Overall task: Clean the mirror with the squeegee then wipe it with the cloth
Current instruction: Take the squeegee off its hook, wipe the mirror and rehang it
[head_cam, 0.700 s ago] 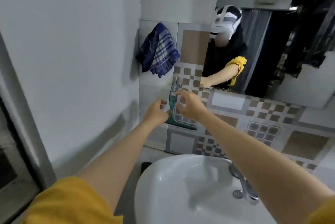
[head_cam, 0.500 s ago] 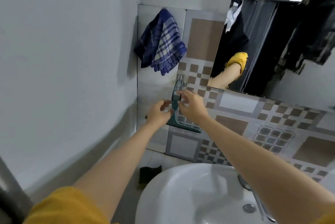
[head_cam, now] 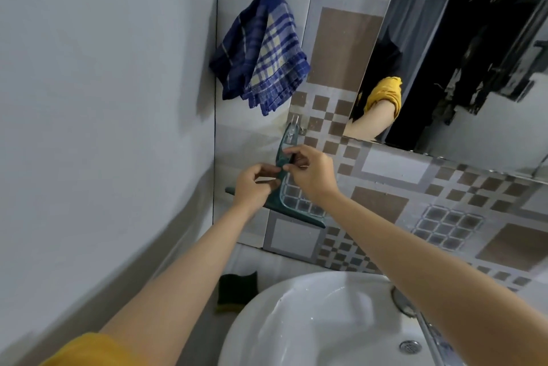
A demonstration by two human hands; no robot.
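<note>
Gripping squeegee (head_cam: 285, 184) (both hands (head_cam: 311, 174))

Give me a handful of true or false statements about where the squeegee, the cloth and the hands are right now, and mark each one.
1. Both hands are on the squeegee. True: the left hand and right hand meet at its handle.
2. The cloth lies in the sink. False: it hangs on the wall, above the squeegee.
3. The squeegee is against the mirror. False: it is by the tiled wall, left of and below the mirror.
4. The sink is below the hands. True.
</note>
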